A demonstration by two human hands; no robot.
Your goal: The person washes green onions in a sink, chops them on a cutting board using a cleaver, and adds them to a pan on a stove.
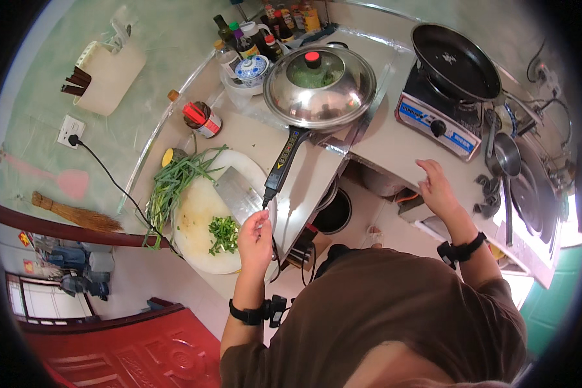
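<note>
My left hand [255, 242] is at the right edge of a round white cutting board [192, 213], its fingers curled beside the end of a cleaver [240, 195]; whether it grips anything I cannot tell. Chopped green onions [223, 234] lie on the board, with whole green onions [179, 182] along its left side. Above the board, the black handle of an electric wok with a domed steel lid [320, 104] points down towards my left hand, a cord at its end. My right hand [435, 186] hovers empty, fingers apart, near the counter edge below a portable gas stove [436, 123].
A black frying pan [456, 63] sits on the stove. Ladles [507, 157] and a large lid [533, 194] lie at right. Bottles [245, 43], a blue-and-white lidded pot [252, 69] and a red-capped jar [204, 120] stand at the back left. A black cord [107, 170] runs from the wall socket.
</note>
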